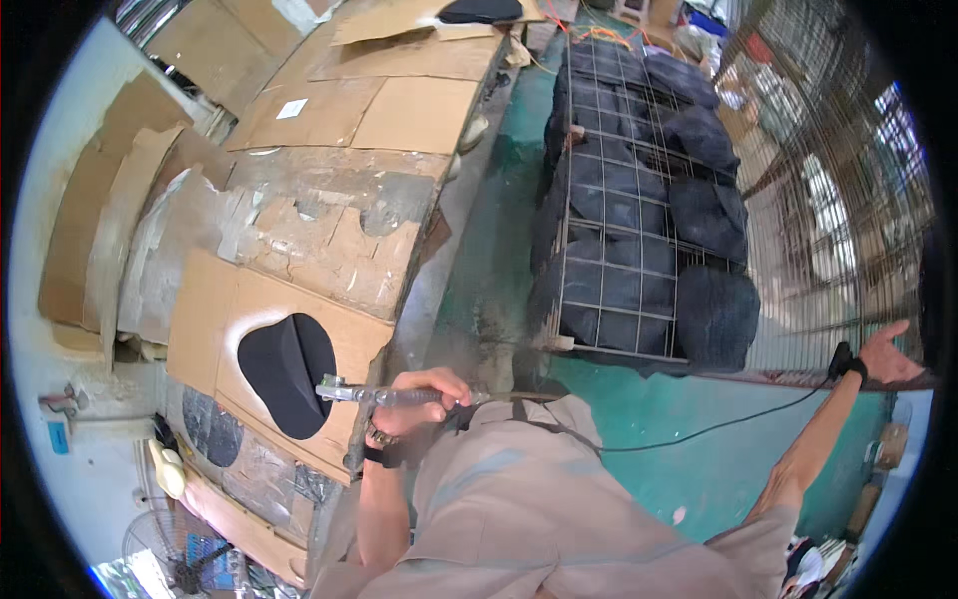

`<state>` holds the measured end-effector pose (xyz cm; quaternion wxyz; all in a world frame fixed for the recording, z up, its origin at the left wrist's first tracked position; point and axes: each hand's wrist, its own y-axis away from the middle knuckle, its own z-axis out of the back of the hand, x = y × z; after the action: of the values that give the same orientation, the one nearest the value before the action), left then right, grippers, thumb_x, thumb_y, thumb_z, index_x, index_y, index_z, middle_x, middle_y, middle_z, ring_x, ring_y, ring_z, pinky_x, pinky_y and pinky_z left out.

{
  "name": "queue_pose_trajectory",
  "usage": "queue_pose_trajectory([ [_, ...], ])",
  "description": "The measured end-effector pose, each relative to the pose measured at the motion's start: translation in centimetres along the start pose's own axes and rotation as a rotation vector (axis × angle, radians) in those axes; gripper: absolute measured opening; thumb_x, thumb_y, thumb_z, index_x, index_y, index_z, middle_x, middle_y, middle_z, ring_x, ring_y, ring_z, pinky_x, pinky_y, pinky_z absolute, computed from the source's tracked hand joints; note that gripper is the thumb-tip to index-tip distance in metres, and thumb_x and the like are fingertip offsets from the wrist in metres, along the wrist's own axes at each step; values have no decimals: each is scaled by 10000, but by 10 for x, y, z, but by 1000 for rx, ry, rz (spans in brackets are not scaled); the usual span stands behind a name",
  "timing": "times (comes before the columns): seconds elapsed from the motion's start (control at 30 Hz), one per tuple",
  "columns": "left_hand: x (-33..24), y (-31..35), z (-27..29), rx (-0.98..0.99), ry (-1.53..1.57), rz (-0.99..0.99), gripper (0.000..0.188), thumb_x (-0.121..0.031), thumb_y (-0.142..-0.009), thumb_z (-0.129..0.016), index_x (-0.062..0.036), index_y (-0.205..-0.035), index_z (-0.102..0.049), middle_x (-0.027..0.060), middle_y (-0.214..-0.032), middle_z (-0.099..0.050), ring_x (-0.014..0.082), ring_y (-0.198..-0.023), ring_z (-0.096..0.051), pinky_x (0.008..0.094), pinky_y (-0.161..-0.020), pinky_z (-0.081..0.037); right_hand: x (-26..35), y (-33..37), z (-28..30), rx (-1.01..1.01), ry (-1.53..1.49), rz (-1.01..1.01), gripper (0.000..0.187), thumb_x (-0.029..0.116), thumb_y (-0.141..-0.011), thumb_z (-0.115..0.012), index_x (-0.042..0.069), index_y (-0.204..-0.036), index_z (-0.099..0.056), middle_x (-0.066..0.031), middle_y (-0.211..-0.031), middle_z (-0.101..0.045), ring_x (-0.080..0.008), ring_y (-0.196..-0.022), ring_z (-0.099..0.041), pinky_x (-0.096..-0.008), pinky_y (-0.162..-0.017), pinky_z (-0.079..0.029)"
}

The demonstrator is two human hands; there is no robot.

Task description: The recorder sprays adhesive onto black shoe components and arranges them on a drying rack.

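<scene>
My left hand [411, 401] is wrapped round a spray gun [344, 392], a slim silver-tipped tool. Its nozzle points left, in front of a black curved pad [284, 374]. The pad lies on a brown cardboard sheet [210, 319], with whitish residue around its outline. Far out to the right, my right hand [887, 355] has its fingers stretched out beside a wire rack, holding nothing I can see. A black device [841, 359] sits by that wrist, with a dark cable [689, 436] trailing back toward my body.
Worn cardboard covers the long workbench [339, 240]; another black pad [479, 11] lies at its far end. Right of the aisle, a wire cage [619, 200] holds several dark bundles. Tall wire racking [808, 270] stands further right. A fan [180, 559] is at lower left.
</scene>
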<state>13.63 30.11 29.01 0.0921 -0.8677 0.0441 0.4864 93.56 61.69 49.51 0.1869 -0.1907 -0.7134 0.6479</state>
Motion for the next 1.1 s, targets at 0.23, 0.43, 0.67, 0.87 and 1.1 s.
queue_pose_trajectory([
  [0.23, 0, -49, -14, 144, -114, 175, 356, -147, -841, -890, 26, -1118, -748, 127, -1005, -680, 257, -988, -661, 406, -896, -518, 42, 20, 104, 105, 42, 207, 844, 503, -991, -712, -221, -1346, -465, -373, -1248, -610, -488, -1204, -605, -536, -1029, -514],
  [0.43, 15, -48, -42, 89, -155, 242, 374, -150, -879, -802, 28, -1195, -713, 55, -1040, -682, 142, -975, -629, 308, -875, -488, 282, 112, 308, 1622, -1536, 197, 575, 302, -875, -822, 18, -1349, -661, -170, -1402, -665, -347, -1266, -661, -439, -1065, -516],
  [0.67, 109, 7, -46, -197, -484, 63, 387, -291, -877, -725, -46, -1173, -677, 66, -1186, -694, 219, -1117, -649, 407, -953, -528, 416, 98, 453, 1583, -2521, 787, 629, 277, -801, -893, -29, -1292, -648, -212, -1243, -684, -413, -1139, -674, -474, -980, -543],
  [0.87, 55, 14, -50, -223, -833, 163, 411, -257, -837, -775, -79, -1198, -689, 128, -1242, -699, 312, -1138, -663, 441, -953, -538, 433, 63, 496, 1571, -2598, 613, 365, 61, -848, -788, -52, -1181, -692, -215, -1196, -692, -400, -1077, -685, -456, -930, -559],
  [1.1, -39, 121, 2, -356, -383, 167, 444, -181, -972, -750, 9, -1361, -650, 124, -1209, -736, 189, -1134, -683, 361, -1008, -543, 442, 26, 513, 2099, -2236, 373, 299, 55, -928, -747, -22, -1213, -699, -95, -1062, -714, -173, -888, -659, -317, -790, -528],
])
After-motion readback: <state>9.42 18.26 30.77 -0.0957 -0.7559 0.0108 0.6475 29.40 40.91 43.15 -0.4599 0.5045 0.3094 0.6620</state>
